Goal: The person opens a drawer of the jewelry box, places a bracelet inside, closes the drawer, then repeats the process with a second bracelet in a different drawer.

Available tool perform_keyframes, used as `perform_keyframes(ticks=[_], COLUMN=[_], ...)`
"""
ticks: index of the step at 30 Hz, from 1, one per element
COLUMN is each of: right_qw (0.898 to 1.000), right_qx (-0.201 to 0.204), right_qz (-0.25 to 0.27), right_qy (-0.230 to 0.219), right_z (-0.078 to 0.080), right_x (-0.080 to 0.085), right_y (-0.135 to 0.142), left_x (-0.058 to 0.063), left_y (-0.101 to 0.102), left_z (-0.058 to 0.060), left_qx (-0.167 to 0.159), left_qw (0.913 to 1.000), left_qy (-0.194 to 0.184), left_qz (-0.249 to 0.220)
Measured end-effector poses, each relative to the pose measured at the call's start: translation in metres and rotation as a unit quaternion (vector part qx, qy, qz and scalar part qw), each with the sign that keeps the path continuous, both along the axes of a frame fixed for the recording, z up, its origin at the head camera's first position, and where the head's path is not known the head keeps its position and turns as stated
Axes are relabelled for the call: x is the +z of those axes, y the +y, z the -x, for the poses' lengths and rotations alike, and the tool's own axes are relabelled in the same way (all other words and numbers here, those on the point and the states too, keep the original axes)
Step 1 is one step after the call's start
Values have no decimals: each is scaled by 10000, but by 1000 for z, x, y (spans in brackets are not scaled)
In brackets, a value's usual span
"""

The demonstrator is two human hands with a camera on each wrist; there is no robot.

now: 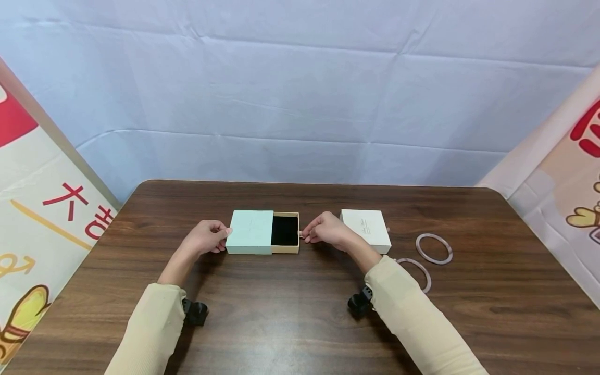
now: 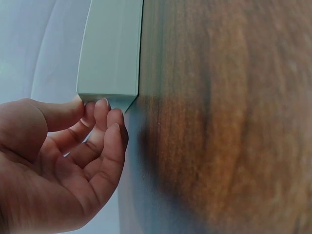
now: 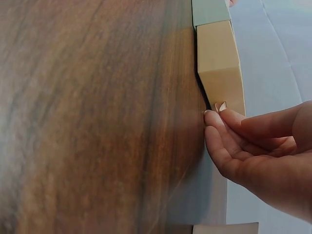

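Observation:
A pale mint-green box sleeve (image 1: 250, 232) lies on the table, with its tan inner drawer (image 3: 222, 83) partly out to the right. Black lining (image 1: 284, 230) shows inside the drawer. At the sleeve's left end, my left hand (image 1: 208, 237) holds on, thumb at the upper edge and curled fingertips against the end face. My right hand (image 1: 330, 229) pinches a small ribbon tab (image 3: 222, 106) on the drawer's right end between thumb and fingertips. Beside that hand sits a white box (image 1: 367, 229) with small print on its lid.
Two pale bangles lie to the right: one farther ring (image 1: 419, 252) and one nearer ring (image 1: 427, 278), partly covered by my right forearm. The dark wood table (image 1: 281, 312) ends at a light cloth backdrop (image 1: 290, 104). Printed banners hang on both sides.

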State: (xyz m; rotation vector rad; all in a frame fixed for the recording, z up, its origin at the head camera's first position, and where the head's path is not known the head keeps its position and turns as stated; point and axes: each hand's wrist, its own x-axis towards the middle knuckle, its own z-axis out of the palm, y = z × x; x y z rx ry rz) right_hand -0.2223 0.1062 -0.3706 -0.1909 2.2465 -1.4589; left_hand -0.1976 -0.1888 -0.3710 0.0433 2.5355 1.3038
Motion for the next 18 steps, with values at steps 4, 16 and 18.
perform_keyframes(ticks=[4,16,18], right_qw=[10000,9999,9999], right_qx=[-4,-82,-102], right_qz=[10,-23,0], right_qy=[8,-88,-112], right_z=[0,-1,-1], right_x=[0,3,3], right_y=[1,3,3], left_x=[0,-1,-1], left_y=[0,-1,-1], left_z=[0,0,0], left_qx=[-2,-6,-1], left_qw=[10000,10000,10000], left_qy=[-11,-53,-63], left_qz=[-3,-47,-48])
